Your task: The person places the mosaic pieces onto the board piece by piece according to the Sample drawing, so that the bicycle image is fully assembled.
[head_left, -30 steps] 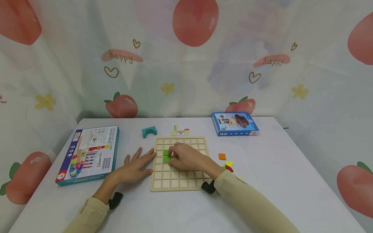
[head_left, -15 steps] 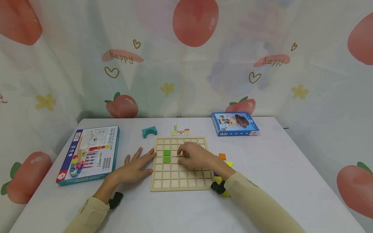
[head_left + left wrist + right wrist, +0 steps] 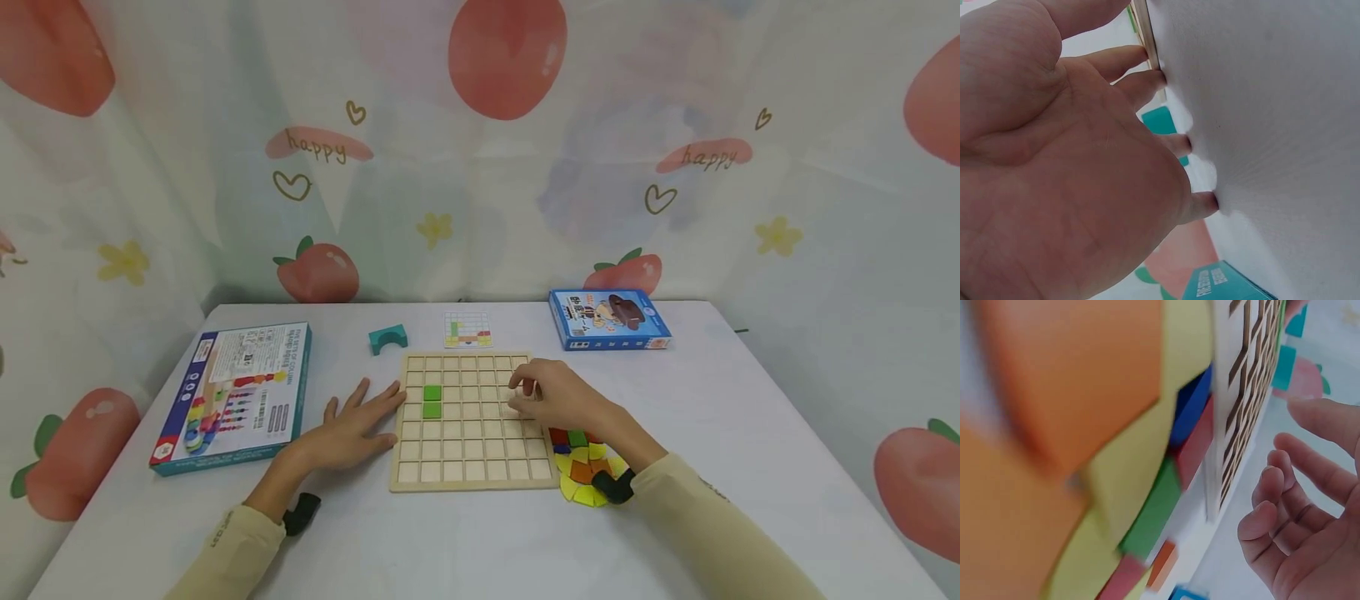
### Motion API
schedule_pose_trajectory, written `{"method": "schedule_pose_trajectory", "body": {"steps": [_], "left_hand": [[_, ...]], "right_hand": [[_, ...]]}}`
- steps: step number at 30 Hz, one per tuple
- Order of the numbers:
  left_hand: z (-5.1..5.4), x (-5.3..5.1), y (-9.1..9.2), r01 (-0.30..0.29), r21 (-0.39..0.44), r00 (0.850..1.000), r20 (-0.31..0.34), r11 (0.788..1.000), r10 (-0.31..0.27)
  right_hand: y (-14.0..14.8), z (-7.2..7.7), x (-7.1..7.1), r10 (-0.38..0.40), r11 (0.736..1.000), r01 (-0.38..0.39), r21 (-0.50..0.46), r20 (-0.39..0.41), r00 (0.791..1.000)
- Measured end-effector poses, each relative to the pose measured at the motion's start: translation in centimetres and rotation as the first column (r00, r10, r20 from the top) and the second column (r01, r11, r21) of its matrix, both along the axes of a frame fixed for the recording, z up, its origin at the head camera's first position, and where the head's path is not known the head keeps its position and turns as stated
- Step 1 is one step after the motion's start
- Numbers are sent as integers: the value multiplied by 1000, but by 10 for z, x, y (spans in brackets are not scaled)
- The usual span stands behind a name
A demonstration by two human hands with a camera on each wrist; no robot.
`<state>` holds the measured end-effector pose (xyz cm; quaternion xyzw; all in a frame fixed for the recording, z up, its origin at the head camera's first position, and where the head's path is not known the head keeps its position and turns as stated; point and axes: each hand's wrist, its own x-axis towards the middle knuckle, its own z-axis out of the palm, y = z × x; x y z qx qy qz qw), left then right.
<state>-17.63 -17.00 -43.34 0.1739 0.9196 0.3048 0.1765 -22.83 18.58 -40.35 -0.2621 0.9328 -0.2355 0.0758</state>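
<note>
Two green squares (image 3: 432,401) sit one above the other in the left part of the wooden grid board (image 3: 475,485). Fingers spread, my left hand (image 3: 341,435) touches the board's left edge; the left wrist view shows its palm (image 3: 1079,162) and fingertips on the cloth beside the edge. Over the board's right side is my right hand (image 3: 566,400), fingers loosely bent and nothing seen between them. In the right wrist view that hand (image 3: 1316,519) has thumb and fingers apart. A pile of coloured pieces (image 3: 581,471) lies under the right wrist.
A patterned card (image 3: 467,330) lies behind the board, with a teal arch block (image 3: 387,338) to its left. A large flat box (image 3: 232,396) is on the left, a blue box (image 3: 611,320) at the back right. Black wrist devices hang below both wrists.
My right hand has moved right, from beside the green squares to the board's right side, uncovering most of the grid. My left hand has stayed in place.
</note>
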Motion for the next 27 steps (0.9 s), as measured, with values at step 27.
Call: {"method": "schedule_pose_trajectory", "body": {"steps": [27], "left_hand": [[0, 1, 0, -7, -8, 1000, -2, 1000, 7]], "right_hand": [[82, -4, 23, -121, 992, 121, 31, -5, 993]]}}
